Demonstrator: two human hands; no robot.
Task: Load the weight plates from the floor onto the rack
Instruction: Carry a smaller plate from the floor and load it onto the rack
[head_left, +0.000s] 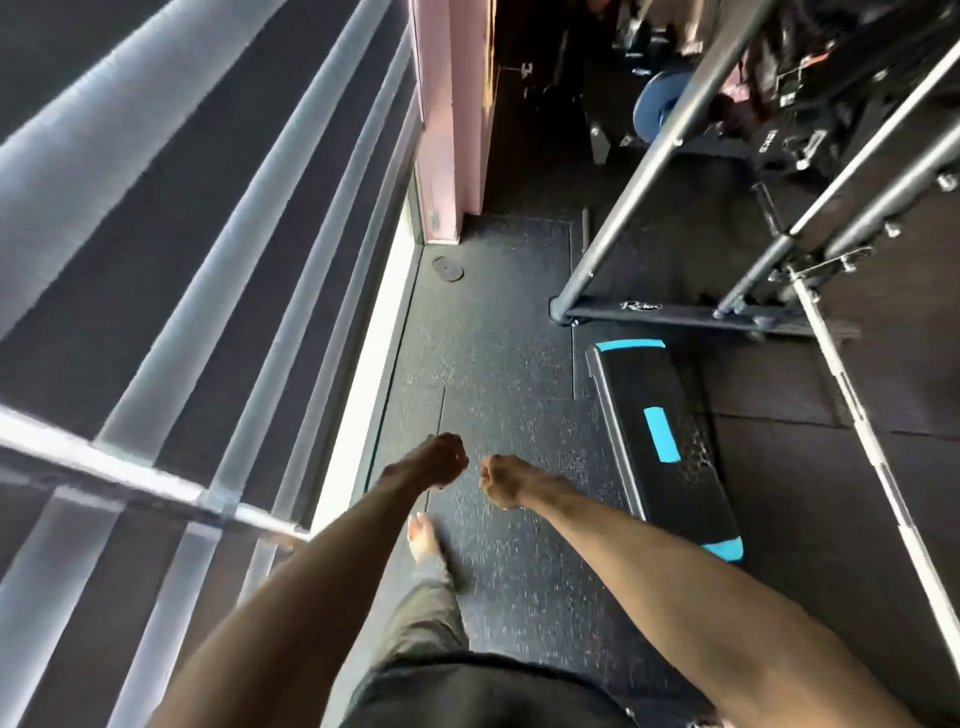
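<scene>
Slatted blinds (182, 234) fill the left half of the head view, crossed by a chrome rail (130, 470), beside a strip of speckled black rubber floor (498, 338) in a gym. To the right stands the grey tubular rack (670, 171), its base bar on the floor just beyond a black step platform (670, 467) marked with blue tape. A long knurled bar (857, 421) slants down the right edge. A pink pillar (447, 119) rises ahead where the window ends. The only clear weight plate, a blue plate (662, 111), stands on edge far ahead and to the right, partly hidden behind one of the rack's tubes. It lies on the right hand's side and well apart from both hands. The left hand (444, 460) and right hand (501, 480) are held out in front, near each other but not touching, each curled into a fist with nothing in it. A small dark disc (448, 268) lies flat on the floor by the pillar's foot, straight ahead and slightly left, closer to the left hand; whether it is a plate cannot be told. Being round, it offers no long axis to line up with, and reaching it would likely take more steps and a stoop. One bare foot (423, 538) shows beneath the left forearm.
</scene>
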